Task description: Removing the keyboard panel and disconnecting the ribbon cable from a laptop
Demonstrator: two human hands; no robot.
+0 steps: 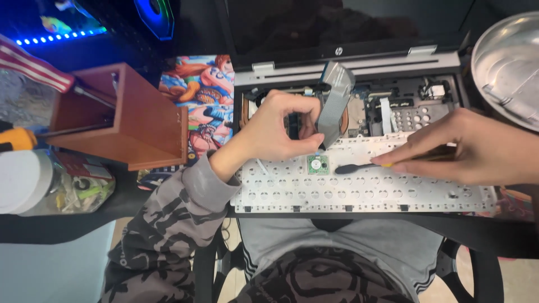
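Wide grey flat ribbon cable (334, 101) standing up from the opened laptop chassis (393, 106), pinched near its lower end by the left hand (281, 129), grip clamped on it. Below, flipped white keyboard panel (365, 179) lying back-side up across the near tabletop edge, already lifted out of its bay yet tethered by that cable. Small green square circuit piece (318, 164) sitting on the panel. Black-tipped prying tool (359, 167) aimed at that piece, right hand (477, 148) closed round its handle. Judged partway through: keyboard freed, cable not yet released. Brown wooden box (118, 118) toward the left edge, round metal bowl (508, 67) at the far right corner.
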